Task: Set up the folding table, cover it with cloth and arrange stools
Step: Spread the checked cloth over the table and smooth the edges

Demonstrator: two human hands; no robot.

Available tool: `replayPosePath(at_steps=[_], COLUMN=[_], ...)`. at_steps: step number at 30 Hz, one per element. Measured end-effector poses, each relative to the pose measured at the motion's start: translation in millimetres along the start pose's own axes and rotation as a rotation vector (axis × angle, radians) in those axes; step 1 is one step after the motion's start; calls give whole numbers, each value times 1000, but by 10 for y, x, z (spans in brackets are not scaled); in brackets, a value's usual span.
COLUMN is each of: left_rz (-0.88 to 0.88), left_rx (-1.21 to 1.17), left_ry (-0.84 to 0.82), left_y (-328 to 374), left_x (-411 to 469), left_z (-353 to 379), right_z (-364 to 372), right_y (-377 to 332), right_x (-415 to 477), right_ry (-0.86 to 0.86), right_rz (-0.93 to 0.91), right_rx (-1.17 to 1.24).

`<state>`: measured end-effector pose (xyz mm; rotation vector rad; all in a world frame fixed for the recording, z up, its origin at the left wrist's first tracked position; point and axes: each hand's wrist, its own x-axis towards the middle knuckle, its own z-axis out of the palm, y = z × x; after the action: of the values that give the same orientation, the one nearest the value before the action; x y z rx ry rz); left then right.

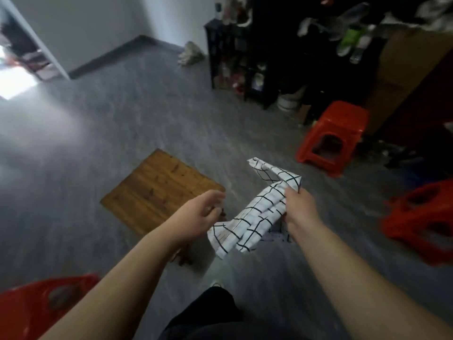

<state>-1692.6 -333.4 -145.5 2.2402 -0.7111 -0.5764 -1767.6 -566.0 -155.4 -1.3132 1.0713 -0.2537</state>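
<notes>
Near stool [36, 307] at lower left. Left hand [196, 214]: fingers [215, 198] loosely curled, grasping nothing. Right hand [299, 207]: fingers grasp the checked cloth [255, 214], hanging in the air just right of the worktop [157, 190]. Right stool [421, 222] and far stool [335, 133] beyond, on the floor.

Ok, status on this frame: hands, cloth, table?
Right hand grips bunched checked cloth; left hand open beside it. Wooden table up, uncovered. Red stools apart from it, nothing blocking.
</notes>
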Motion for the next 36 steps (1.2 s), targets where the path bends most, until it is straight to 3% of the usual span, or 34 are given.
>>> replayPosePath(at_steps=[3,9,17,23,26,32,36], left_rz=[-89,-58,-37,-50,-22,-85,-198], left_rx=[-77,-193,-59,-149,-302,6,-107], left_ry=[39,49,300,481,597,934,1144], left_y=[-239,-718,-1072,-1115,-1154,-1129,-1047], left_x=[-129,-224,329,506,467,665,903], left_z=[-191,-689,-1516,-2036,-2125,-2287,-2622], right_z=[455,1295,2493,3257,3515,3997,4138], right_y=[-134,-566,-1113,-1475,-1601,-1748,-1943], right_x=[145,410,524,439,435,418,479], right_ry=[-64,-212,-386,-416,-443,-581,-767], right_rz=[12,70,266,400,443,481,492], right_rx=[44,113,269,370,415,250,171])
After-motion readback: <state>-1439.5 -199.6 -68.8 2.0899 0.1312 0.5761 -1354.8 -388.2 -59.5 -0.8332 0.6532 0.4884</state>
